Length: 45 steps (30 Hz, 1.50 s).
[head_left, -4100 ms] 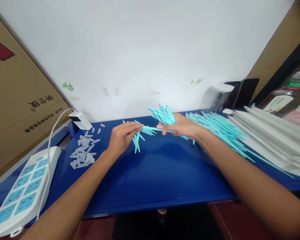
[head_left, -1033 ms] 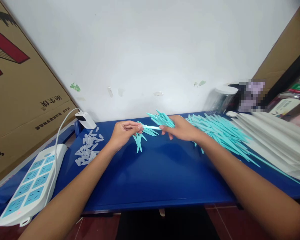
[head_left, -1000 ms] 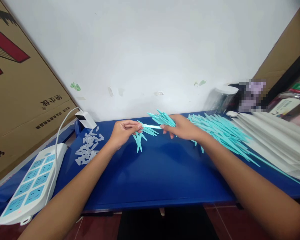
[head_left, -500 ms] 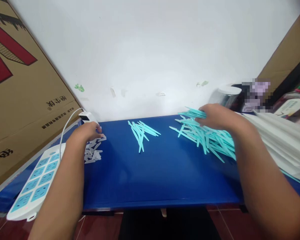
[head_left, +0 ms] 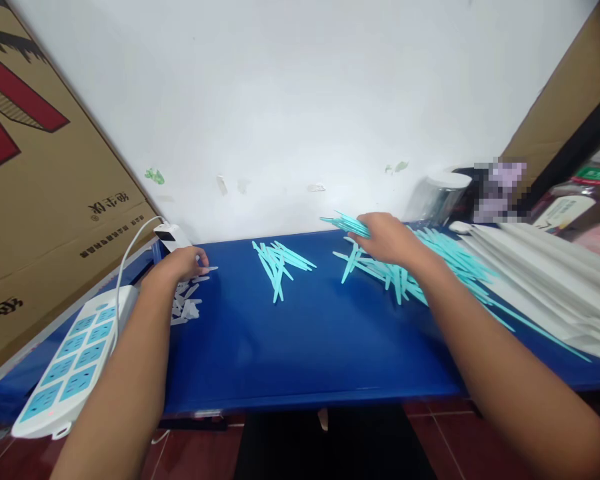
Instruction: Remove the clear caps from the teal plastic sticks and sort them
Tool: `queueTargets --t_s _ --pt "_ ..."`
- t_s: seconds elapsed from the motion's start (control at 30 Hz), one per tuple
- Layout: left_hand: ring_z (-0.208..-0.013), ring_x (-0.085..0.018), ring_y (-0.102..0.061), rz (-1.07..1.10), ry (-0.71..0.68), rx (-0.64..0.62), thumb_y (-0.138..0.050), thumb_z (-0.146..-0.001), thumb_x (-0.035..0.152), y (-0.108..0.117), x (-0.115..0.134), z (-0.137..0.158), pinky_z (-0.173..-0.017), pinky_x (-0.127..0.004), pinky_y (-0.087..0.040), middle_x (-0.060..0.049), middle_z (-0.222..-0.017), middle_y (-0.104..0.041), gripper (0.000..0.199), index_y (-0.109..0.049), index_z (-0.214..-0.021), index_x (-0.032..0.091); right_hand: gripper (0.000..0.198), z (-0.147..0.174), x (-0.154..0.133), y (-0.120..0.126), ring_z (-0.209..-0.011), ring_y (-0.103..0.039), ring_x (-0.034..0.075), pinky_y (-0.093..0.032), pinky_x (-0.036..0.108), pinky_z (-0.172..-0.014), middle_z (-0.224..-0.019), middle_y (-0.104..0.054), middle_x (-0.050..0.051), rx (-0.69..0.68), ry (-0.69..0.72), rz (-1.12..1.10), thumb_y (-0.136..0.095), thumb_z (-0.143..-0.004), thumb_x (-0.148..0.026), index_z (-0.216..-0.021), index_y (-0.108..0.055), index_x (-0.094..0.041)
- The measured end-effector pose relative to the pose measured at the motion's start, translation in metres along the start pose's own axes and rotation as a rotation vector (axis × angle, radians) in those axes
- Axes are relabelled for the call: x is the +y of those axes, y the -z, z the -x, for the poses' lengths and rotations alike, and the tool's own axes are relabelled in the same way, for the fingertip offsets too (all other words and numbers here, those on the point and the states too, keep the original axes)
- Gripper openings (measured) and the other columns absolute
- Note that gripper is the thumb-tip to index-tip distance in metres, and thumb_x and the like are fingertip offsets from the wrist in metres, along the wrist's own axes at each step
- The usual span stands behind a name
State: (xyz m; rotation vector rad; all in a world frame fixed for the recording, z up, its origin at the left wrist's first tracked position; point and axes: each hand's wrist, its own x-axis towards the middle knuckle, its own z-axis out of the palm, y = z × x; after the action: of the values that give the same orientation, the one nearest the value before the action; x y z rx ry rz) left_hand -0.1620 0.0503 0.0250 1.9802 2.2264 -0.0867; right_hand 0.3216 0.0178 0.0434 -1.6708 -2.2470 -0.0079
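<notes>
My right hand (head_left: 383, 237) is closed around a bunch of slim teal plastic sticks (head_left: 353, 225), raised over the left end of a larger pile of the same sticks (head_left: 447, 257). A smaller group of teal sticks (head_left: 279, 263) lies crossed on the blue tabletop (head_left: 280, 347), between my hands. At the left, my left hand (head_left: 187, 262) has its fingertips pinched on a small whitish plastic piece (head_left: 209, 269). Similar pale, partly see-through pieces (head_left: 185, 308) lie heaped just below that hand, and my wrist covers some of them.
A white power strip (head_left: 77, 363) with a cable lies beside my left forearm, near a large cardboard box (head_left: 65, 200). White paper-like sheets (head_left: 555, 287), a lidded clear jar (head_left: 440, 200) and a labelled bottle (head_left: 573, 200) stand or lie at the right. A white wall (head_left: 280, 100) backs the table.
My right hand has moved left with the bunch of teal sticks, uncovering more of the pile. My left hand stays over the pale pieces, and the piece at its fingertips has turned slightly.
</notes>
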Motion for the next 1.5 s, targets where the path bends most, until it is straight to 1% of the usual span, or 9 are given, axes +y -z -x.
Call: queueTargets --t_s 0.23,0.4,0.53,0.7,0.93,1.03,1.13,1.2,1.5 --pt "-0.070 -0.023 -0.068 0.136 -0.266 0.110 -0.069 -0.075 0.049 -0.019 0.030 -0.006 -0.062 -0.029 -0.046 -0.005 -0.080 -0.074 0.029 -0.069 -0.089 0.023 0.030 0.002 -0.022 -0.015 -0.072 -0.059 0.020 -0.038 0.030 -0.066 -0.079 -0.067 0.006 -0.041 0.084 -0.390 -0.060 -0.095 -0.045 -0.080 -0.060 -0.018" --pt "-0.074 -0.025 -0.068 0.107 -0.275 0.166 -0.066 -0.080 0.044 -0.030 0.045 -0.010 -0.065 -0.032 -0.044 -0.008 -0.079 -0.074 0.022 -0.067 -0.082 0.022 0.038 0.006 -0.037 -0.024 -0.061 -0.053 0.015 -0.040 0.028 -0.060 -0.073 -0.063 0.002 -0.225 -0.021 -0.777 -0.062 -0.094 -0.053 -0.097 -0.072 -0.017" --pt "-0.071 -0.026 -0.068 0.150 -0.240 0.117 -0.074 -0.072 0.049 -0.024 0.038 -0.009 -0.061 -0.031 -0.044 -0.006 -0.077 -0.074 0.029 -0.071 -0.085 0.023 0.033 0.007 -0.043 -0.028 -0.053 -0.047 0.012 -0.036 0.026 -0.050 -0.068 -0.060 0.002 -0.253 -0.110 -0.918 -0.067 -0.092 -0.049 -0.094 -0.071 -0.016" --pt "-0.071 -0.027 -0.069 0.213 -0.182 0.065 -0.080 -0.064 0.044 -0.022 0.035 -0.008 -0.063 -0.032 -0.046 -0.006 -0.074 -0.075 0.023 -0.070 -0.070 0.023 0.033 0.009 -0.045 -0.027 -0.048 -0.046 0.011 -0.034 0.025 -0.046 -0.059 -0.055 -0.001 -0.224 -0.095 -0.921 -0.070 -0.091 -0.049 -0.086 -0.063 -0.017" --pt "-0.068 -0.026 -0.067 0.311 -0.334 0.161 -0.076 -0.065 0.044 -0.032 0.044 -0.008 -0.066 -0.034 -0.048 -0.005 -0.070 -0.072 0.022 -0.071 -0.075 0.025 0.037 0.010 -0.047 -0.029 -0.050 -0.051 0.013 -0.035 0.024 -0.045 -0.057 -0.055 -0.002 -0.230 -0.070 -0.922 -0.072 -0.088 -0.054 -0.084 -0.062 -0.018" --pt "-0.074 -0.026 -0.067 0.331 -0.366 0.224 -0.071 -0.073 0.046 -0.030 0.056 -0.002 -0.071 -0.034 -0.049 -0.007 -0.079 -0.074 0.028 -0.075 -0.089 0.023 0.038 0.010 -0.046 -0.032 -0.051 -0.052 0.013 -0.035 0.024 -0.044 -0.058 -0.055 -0.001 -0.229 -0.075 -0.922 -0.072 -0.088 -0.055 -0.083 -0.061 -0.018" --pt "-0.082 -0.025 -0.067 0.497 -0.468 0.286 -0.062 -0.086 0.051 -0.025 0.079 0.013 -0.077 -0.035 -0.051 -0.008 -0.091 -0.076 0.042 -0.077 -0.110 0.020 0.040 0.010 -0.046 -0.035 -0.052 -0.051 0.013 -0.035 0.024 -0.045 -0.057 -0.054 -0.001 -0.240 -0.078 -0.938 -0.071 -0.088 -0.057 -0.082 -0.060 -0.019" --pt "-0.081 -0.023 -0.066 0.669 -0.535 0.264 -0.059 -0.091 0.055 -0.024 0.097 0.023 -0.077 -0.034 -0.052 -0.009 -0.095 -0.076 0.045 -0.078 -0.110 0.018 0.040 0.010 -0.048 -0.036 -0.052 -0.051 0.013 -0.036 0.024 -0.046 -0.056 -0.055 -0.001 -0.243 -0.071 -0.933 -0.070 -0.088 -0.058 -0.081 -0.061 -0.019" --pt "-0.082 -0.020 -0.068 1.217 -0.520 0.088 -0.079 -0.082 0.055 -0.046 0.146 0.048 -0.076 -0.031 -0.053 -0.009 -0.091 -0.077 0.044 -0.076 -0.102 0.016 0.045 0.016 -0.060 -0.032 -0.050 -0.052 0.013 -0.037 0.024 -0.045 -0.057 -0.057 -0.001 -0.252 -0.035 -0.927 -0.071 -0.086 -0.061 -0.077 -0.055 -0.020"
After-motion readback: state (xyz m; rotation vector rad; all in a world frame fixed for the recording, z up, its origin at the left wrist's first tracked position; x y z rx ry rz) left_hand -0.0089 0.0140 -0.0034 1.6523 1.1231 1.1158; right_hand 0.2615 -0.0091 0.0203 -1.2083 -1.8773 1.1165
